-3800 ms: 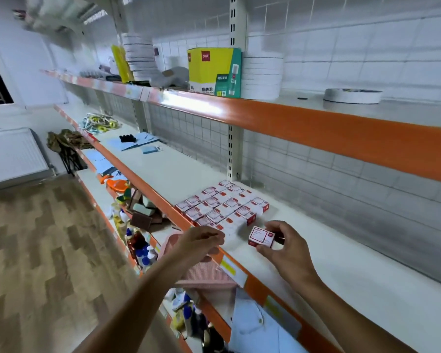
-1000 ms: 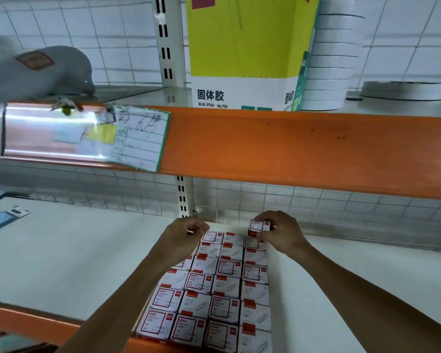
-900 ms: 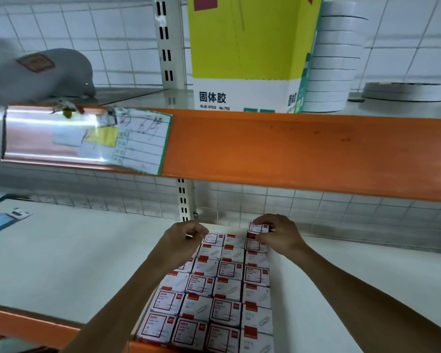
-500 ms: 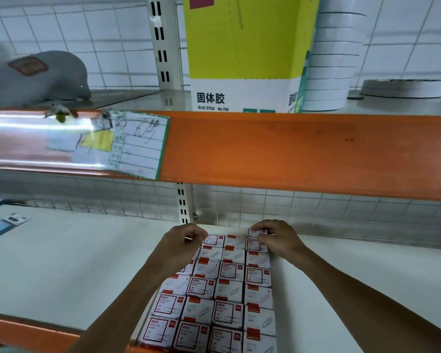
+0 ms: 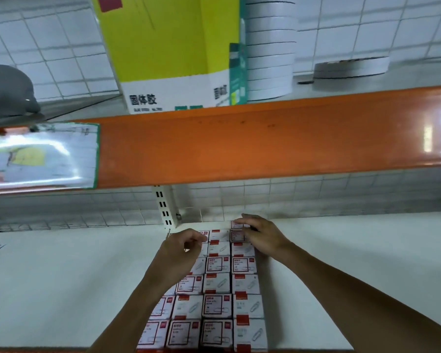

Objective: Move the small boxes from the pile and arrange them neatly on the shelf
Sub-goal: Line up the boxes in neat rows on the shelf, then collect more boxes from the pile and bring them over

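Here, both hands reach to the far end of a flat block of small boxes [image 5: 215,286] — little cardboard cubes, white with red bands and red frames, lying tight side by side in straight rows on the smooth pale shelf [image 5: 61,276]. The right hand [image 5: 261,236] lies palm down on the farthest box [image 5: 237,224] of the right column; its fingers are nearly straight and a little spread, and their tips touch the top of this box. The left hand [image 5: 180,253] is just left of those fingers, over the left columns; its fingers are curled loosely, and I cannot tell if they pinch anything. Above the fingers runs a glossy orange shelf edge [image 5: 265,141], and on it stand a yellow carton [image 5: 168,52] and round white tape rolls [image 5: 270,47], stacked in a column.
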Action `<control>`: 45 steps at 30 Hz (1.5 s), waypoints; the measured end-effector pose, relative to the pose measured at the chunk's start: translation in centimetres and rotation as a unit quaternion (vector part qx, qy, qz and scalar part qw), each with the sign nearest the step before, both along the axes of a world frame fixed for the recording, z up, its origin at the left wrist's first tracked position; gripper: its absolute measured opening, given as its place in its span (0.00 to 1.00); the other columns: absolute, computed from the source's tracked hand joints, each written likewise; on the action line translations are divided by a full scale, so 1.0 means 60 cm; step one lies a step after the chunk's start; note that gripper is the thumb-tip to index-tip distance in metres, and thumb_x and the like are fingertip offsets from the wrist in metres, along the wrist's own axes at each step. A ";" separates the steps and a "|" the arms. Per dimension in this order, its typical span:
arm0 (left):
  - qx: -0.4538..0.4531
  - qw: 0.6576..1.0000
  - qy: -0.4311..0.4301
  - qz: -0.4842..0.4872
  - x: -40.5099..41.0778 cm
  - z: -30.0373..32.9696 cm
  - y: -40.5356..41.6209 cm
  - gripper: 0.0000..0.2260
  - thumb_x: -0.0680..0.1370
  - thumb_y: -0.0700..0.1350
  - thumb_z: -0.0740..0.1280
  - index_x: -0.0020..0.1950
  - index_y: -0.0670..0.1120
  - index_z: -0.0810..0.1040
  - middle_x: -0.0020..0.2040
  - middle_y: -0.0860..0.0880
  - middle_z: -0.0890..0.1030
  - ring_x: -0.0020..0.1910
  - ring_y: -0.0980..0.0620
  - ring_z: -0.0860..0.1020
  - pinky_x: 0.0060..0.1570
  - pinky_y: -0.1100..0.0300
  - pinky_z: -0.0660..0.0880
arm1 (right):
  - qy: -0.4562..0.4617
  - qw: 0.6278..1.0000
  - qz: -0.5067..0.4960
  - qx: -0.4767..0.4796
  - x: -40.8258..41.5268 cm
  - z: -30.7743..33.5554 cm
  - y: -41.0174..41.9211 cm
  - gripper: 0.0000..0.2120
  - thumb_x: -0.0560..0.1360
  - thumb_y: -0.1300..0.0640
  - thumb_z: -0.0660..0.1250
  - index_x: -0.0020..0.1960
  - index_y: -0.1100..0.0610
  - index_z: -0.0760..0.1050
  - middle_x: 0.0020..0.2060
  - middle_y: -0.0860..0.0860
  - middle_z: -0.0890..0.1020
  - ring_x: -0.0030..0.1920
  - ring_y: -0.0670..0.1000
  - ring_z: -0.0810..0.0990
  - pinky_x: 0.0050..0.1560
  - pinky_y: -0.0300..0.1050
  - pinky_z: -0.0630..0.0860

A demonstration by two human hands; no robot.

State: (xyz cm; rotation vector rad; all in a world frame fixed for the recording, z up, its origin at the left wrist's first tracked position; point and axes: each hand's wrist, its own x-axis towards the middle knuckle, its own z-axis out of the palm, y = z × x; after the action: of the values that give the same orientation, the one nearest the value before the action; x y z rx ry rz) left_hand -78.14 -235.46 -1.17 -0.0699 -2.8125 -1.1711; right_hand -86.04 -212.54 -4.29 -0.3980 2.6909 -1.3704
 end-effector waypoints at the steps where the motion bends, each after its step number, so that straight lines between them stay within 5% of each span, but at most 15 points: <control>1: -0.002 1.000 0.006 -0.003 0.002 0.002 0.006 0.09 0.81 0.45 0.65 0.51 0.59 0.81 0.52 0.65 0.81 0.51 0.70 0.77 0.47 0.77 0.69 | 0.000 1.000 0.005 0.010 0.004 0.004 0.002 0.18 0.82 0.55 0.59 0.71 0.47 0.72 0.77 0.48 0.61 0.76 0.51 0.61 0.68 0.37 0.61; 4: -0.016 0.999 0.029 -0.015 0.007 0.013 0.028 0.09 0.81 0.45 0.65 0.51 0.59 0.81 0.53 0.65 0.80 0.53 0.68 0.76 0.48 0.77 0.67 | -0.001 1.000 -0.020 -0.019 0.022 0.017 0.013 0.23 0.82 0.51 0.59 0.76 0.45 0.63 0.80 0.47 0.50 0.78 0.51 0.56 0.66 0.37 0.56; 8: -0.029 0.998 0.032 -0.051 0.006 0.033 0.085 0.08 0.81 0.45 0.64 0.53 0.57 0.81 0.55 0.60 0.80 0.56 0.62 0.77 0.53 0.67 0.72 | 0.015 0.991 -0.106 -0.078 0.068 0.029 0.051 0.20 0.81 0.48 0.62 0.72 0.47 0.70 0.77 0.47 0.59 0.76 0.50 0.61 0.67 0.38 0.62; 14: -0.020 0.988 0.031 -0.147 0.016 0.053 0.258 0.08 0.80 0.44 0.65 0.53 0.56 0.81 0.54 0.60 0.80 0.55 0.61 0.77 0.56 0.61 0.75 | 0.031 0.972 -0.212 -0.093 0.177 0.057 0.152 0.15 0.79 0.52 0.63 0.65 0.48 0.76 0.65 0.45 0.74 0.48 0.43 0.80 0.40 0.25 0.70; 17: -0.038 0.977 0.034 -0.207 0.033 0.049 0.354 0.09 0.80 0.45 0.65 0.52 0.59 0.80 0.54 0.61 0.80 0.57 0.61 0.77 0.58 0.59 0.75 | 0.054 0.970 -0.231 -0.051 0.236 0.061 0.222 0.15 0.78 0.55 0.63 0.64 0.50 0.77 0.63 0.47 0.76 0.61 0.46 0.77 0.49 0.25 0.67; 27: -0.070 0.939 0.044 -0.334 0.119 0.036 0.673 0.08 0.79 0.45 0.65 0.55 0.55 0.80 0.53 0.58 0.79 0.54 0.58 0.75 0.53 0.63 0.69 | 0.004 0.934 -0.344 0.092 0.421 0.066 0.519 0.18 0.76 0.55 0.64 0.65 0.50 0.76 0.62 0.52 0.76 0.57 0.52 0.79 0.58 0.40 0.71; 34: -0.070 0.919 0.045 -0.385 0.196 0.008 0.883 0.07 0.76 0.46 0.66 0.50 0.58 0.79 0.51 0.56 0.80 0.52 0.57 0.77 0.51 0.62 0.71 | -0.005 0.913 -0.392 0.113 0.537 0.058 0.710 0.18 0.75 0.55 0.66 0.64 0.53 0.77 0.59 0.53 0.79 0.57 0.53 0.80 0.54 0.40 0.72; 37: -0.075 0.910 0.046 -0.406 0.225 0.004 0.957 0.07 0.76 0.45 0.67 0.52 0.54 0.81 0.50 0.53 0.81 0.52 0.53 0.78 0.53 0.61 0.72 | -0.001 0.900 -0.418 0.124 0.569 0.052 0.774 0.15 0.74 0.56 0.66 0.60 0.55 0.79 0.44 0.46 0.77 0.54 0.53 0.78 0.50 0.41 0.70; 39: -0.082 0.903 0.048 -0.419 0.242 0.004 1.003 0.08 0.77 0.45 0.67 0.54 0.52 0.82 0.51 0.52 0.81 0.53 0.53 0.78 0.53 0.63 0.71 | -0.001 0.893 -0.431 0.128 0.585 0.047 0.810 0.09 0.71 0.59 0.65 0.49 0.61 0.79 0.36 0.51 0.75 0.46 0.58 0.76 0.43 0.49 0.72; 41: -0.081 0.899 0.046 -0.429 0.253 0.005 1.041 0.08 0.77 0.45 0.66 0.54 0.53 0.81 0.52 0.52 0.80 0.54 0.53 0.78 0.54 0.63 0.72 | -0.002 0.891 -0.438 0.123 0.596 0.040 0.842 0.08 0.69 0.57 0.63 0.44 0.58 0.77 0.38 0.52 0.78 0.44 0.55 0.75 0.40 0.49 0.70; 45: -0.081 0.892 0.045 -0.443 0.260 0.006 1.105 0.08 0.78 0.46 0.66 0.55 0.53 0.81 0.54 0.52 0.80 0.55 0.54 0.78 0.56 0.60 0.73 | 0.011 0.883 -0.458 0.102 0.609 0.041 0.889 0.11 0.71 0.56 0.64 0.50 0.58 0.80 0.45 0.54 0.81 0.49 0.54 0.79 0.48 0.50 0.74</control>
State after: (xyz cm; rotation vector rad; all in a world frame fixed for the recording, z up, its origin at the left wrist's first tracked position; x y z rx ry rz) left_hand -62.51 -169.17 -0.82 -1.4980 -2.8019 -0.9563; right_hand -49.50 -159.22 -1.85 1.0148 3.1053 -1.1482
